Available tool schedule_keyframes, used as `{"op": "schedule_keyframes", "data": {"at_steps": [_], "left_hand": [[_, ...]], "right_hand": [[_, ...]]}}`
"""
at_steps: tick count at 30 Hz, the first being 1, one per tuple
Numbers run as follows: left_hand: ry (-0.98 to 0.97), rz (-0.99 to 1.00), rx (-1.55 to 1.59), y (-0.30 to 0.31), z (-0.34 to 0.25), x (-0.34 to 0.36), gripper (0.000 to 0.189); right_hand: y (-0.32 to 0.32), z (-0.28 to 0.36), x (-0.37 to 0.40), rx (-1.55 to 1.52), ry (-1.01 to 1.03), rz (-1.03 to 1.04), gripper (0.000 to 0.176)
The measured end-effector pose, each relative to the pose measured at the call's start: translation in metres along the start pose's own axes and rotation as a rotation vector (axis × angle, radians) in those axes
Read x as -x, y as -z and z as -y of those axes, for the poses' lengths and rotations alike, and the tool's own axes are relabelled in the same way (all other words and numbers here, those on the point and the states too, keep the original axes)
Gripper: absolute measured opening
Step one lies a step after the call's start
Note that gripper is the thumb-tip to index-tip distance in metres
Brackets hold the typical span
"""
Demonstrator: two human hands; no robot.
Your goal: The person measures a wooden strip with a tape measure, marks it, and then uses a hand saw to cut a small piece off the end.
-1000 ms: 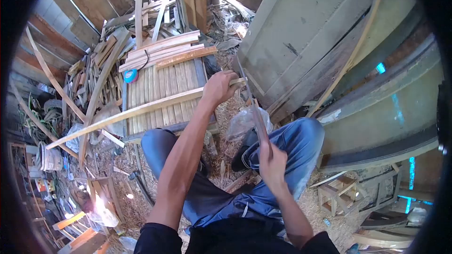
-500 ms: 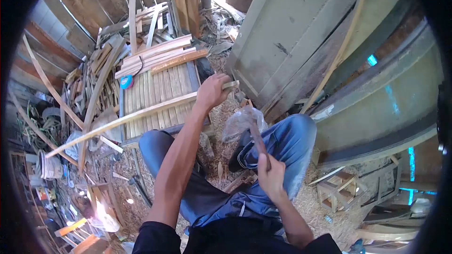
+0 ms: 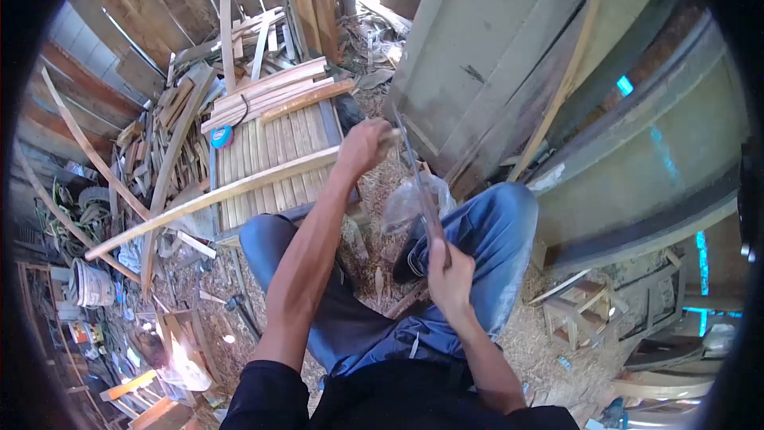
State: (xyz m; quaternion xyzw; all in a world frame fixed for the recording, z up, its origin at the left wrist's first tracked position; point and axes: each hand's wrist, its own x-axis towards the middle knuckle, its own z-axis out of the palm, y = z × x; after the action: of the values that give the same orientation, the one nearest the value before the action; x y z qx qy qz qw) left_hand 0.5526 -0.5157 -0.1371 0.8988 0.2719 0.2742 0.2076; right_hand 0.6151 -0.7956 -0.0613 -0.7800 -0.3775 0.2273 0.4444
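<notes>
My left hand (image 3: 364,146) is closed around a long, thin wooden strip (image 3: 239,188) close to its right end. The strip slants across a slatted wooden panel (image 3: 270,139), and its other end sticks out past the panel at lower left. In my right hand (image 3: 450,277) is a machete (image 3: 419,173), gripped by its handle over my right thigh. Seen nearly edge-on, its long narrow blade points up and away, the upper part right beside the strip's end and my left fingers.
Cut boards (image 3: 267,95) and a blue tape measure (image 3: 221,137) lie on the panel. Large panels (image 3: 469,56) lean at right. A clear plastic bag (image 3: 402,207) rests between my feet and the panels. Wood scraps, a hammer (image 3: 241,312) and a small wooden frame (image 3: 585,314) are around me.
The machete has swung forward and down, its blade now stretched out to the strip's end. My right hand has moved slightly left and up; my left hand keeps its hold.
</notes>
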Motion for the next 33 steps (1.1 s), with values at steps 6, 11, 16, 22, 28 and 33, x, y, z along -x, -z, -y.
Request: {"op": "schedule_keyframes", "data": {"at_steps": [6, 11, 16, 22, 28, 33], "left_hand": [[0.015, 0.029, -0.102, 0.01, -0.002, -0.01, 0.022], [-0.002, 0.034, -0.059, 0.006, -0.002, -0.004, 0.026], [-0.088, -0.067, -0.08, 0.003, 0.003, 0.002, 0.023], [0.027, 0.029, 0.005, 0.008, -0.001, -0.001, 0.018], [-0.062, 0.027, -0.016, 0.001, -0.007, 0.004, 0.019], [-0.003, 0.054, -0.003, 0.008, -0.002, -0.003, 0.021]], "right_hand": [[0.003, -0.003, -0.024, -0.009, 0.032, -0.018, 0.034], [0.001, 0.012, -0.045, 0.001, 0.121, -0.03, 0.041], [-0.028, 0.017, -0.109, 0.061, 0.136, 0.032, 0.04], [-0.006, -0.006, -0.025, 0.017, 0.059, 0.028, 0.037], [-0.042, 0.008, -0.084, -0.018, 0.12, -0.103, 0.039], [-0.018, 0.019, -0.03, -0.007, 0.088, -0.058, 0.036]]}}
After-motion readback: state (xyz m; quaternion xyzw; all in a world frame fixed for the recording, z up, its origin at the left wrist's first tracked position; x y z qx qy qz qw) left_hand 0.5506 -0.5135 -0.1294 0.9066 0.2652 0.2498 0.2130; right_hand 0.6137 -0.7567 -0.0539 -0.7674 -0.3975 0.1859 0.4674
